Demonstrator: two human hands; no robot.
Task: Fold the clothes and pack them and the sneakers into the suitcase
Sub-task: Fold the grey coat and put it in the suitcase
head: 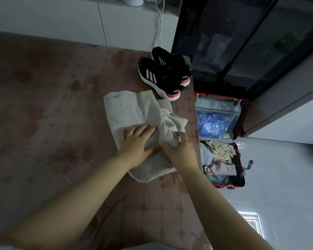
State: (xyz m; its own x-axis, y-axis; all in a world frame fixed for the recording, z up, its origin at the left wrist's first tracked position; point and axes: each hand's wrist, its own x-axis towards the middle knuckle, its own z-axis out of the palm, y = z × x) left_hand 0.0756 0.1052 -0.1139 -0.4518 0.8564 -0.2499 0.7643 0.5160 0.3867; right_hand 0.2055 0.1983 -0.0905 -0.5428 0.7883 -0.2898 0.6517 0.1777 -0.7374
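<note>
Left hand (pixel 135 139) lay flat, fingers straight, pressing pale garment (pixel 126 110) on bed (pixel 43 105). Right hand (pixel 180 150) curled round bunched fold. Risk: bunch could fold crooked (fabric rumpled near bed edge). Sneakers (pixel 161 76) beyond, suitcase (pixel 229 185) open on floor.

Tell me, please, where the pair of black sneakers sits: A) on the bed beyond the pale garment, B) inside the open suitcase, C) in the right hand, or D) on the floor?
A: the sneakers stand on the bed past the pale garment, outside the red suitcase.
</note>
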